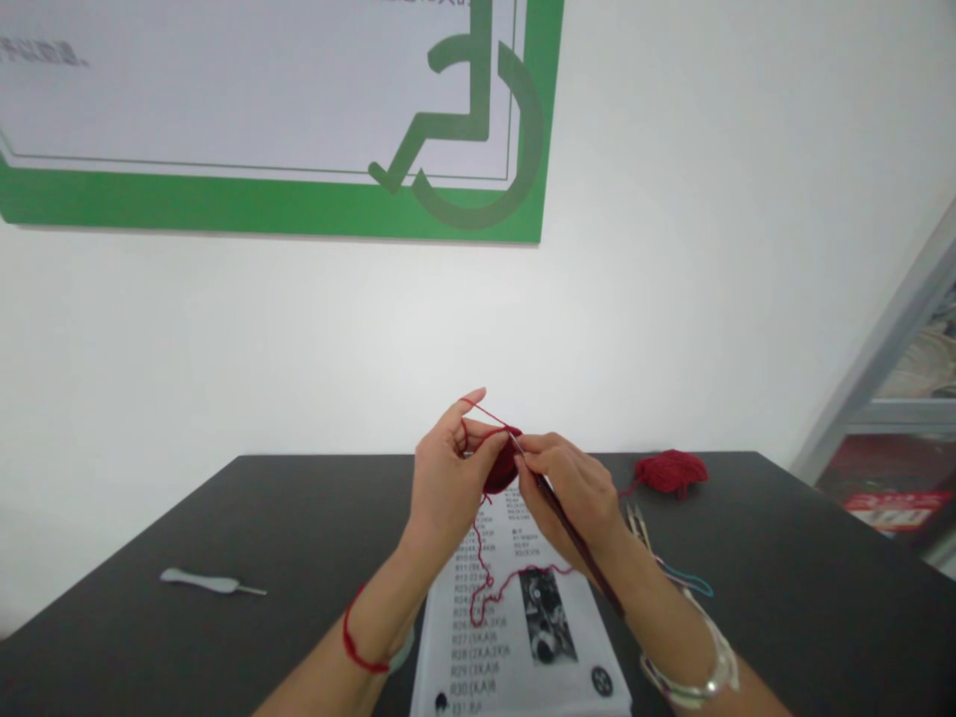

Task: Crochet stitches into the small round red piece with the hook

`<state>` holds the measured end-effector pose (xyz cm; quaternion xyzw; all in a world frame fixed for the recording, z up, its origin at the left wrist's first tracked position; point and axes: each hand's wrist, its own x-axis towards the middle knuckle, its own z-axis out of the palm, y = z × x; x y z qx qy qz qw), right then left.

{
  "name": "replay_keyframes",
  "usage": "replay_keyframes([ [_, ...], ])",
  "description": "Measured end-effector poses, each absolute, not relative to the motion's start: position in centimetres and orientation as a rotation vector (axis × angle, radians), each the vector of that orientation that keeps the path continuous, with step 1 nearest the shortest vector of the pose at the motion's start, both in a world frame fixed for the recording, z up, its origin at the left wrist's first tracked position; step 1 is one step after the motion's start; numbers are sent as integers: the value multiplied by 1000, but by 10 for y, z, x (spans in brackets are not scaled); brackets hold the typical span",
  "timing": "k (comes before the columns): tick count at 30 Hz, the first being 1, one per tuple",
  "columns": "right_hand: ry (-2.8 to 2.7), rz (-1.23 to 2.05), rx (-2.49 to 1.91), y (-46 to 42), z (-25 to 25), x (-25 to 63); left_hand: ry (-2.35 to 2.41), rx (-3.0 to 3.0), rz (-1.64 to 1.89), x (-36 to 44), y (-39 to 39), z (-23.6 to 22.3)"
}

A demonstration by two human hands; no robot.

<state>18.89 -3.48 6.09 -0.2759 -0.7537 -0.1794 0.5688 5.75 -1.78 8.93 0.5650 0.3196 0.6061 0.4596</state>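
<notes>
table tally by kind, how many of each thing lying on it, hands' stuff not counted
red yarn ball: 1
white-handled crochet hook: 1
printed pattern sheet: 1
needle pair on teal cord: 1
total: 4

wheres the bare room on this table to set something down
The dark tabletop is bare between the white-handled crochet hook and your left hand, and right of the red yarn ball and blue-corded needles. Crowded: the middle, where your right hand holds a dark needle by the red crochet piece above the printed pattern sheet.
</notes>
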Motion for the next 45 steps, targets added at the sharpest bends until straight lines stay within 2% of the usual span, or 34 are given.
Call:
replay_keyframes([
  [7, -1730, -161, -507, -19, 59, 201, 571, 1245, 1240, 48, -13, 94],
  [11, -1845, -496, -383, -9, 51, 203, 501, 1084, 1068, 46, -11, 93],
  [14, -1795, -594, -518, -10, 45, 194, 545, 1135, 1232, 51, -11, 89],
  [18, -1612, -213, -644, -22, 48, 183, 685, 1388, 1485, 55, -12, 88],
  [23, -1388, 351, -662, -33, 61, 183, 807, 1551, 1581, 51, -15, 88],
  [27, -1353, 478, -690, -37, 67, 187, 883, 1706, 1675, 51, -18, 88],
  [33, -1724, 229, -655, -39, 70, 203, 932, 1857, 1630, 49, -16, 92],
  [40, -1364, 906, -469, -24, 73, 206, 699, 1634, 1446, 49, -17, 96],
  [42, -1348, 877, -461, -23, 70, 199, 640, 1524, 1397, 51, -18, 95],
  [45, -1480, 455, -546, -22, 61, 192, 569, 1339, 1339, 55, -20, 92],
])
